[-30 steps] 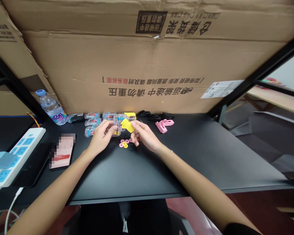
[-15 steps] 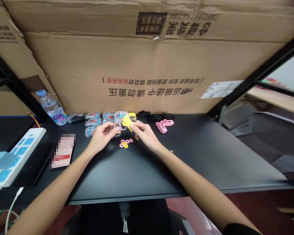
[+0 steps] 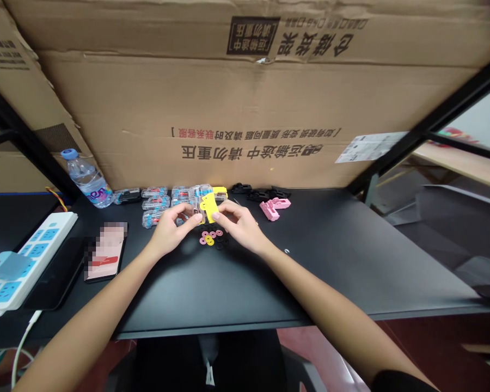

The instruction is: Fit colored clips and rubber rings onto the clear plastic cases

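Brown cardboard, creased and printed with upside-down characters, stands behind a smooth black table. At the left, a capped clear bottle leans near a row of transparent cases with blue and red parts visible inside; the bottle's fill level is unclear. Nearer the front lie a phone, a flat black device and a white power strip with a blue plug in it.

Above the table's middle, the left hand pinches a clear plastic piece between thumb and fingers, while the right hand grips a flat, notched yellow piece just beside it. The hands are near each other but apart, partly hiding the items behind. Whether the two pieces touch is hard to tell.

Pink, yellow and black rings lie scattered below the hands. Black molded parts and pink molded parts sit to the right.
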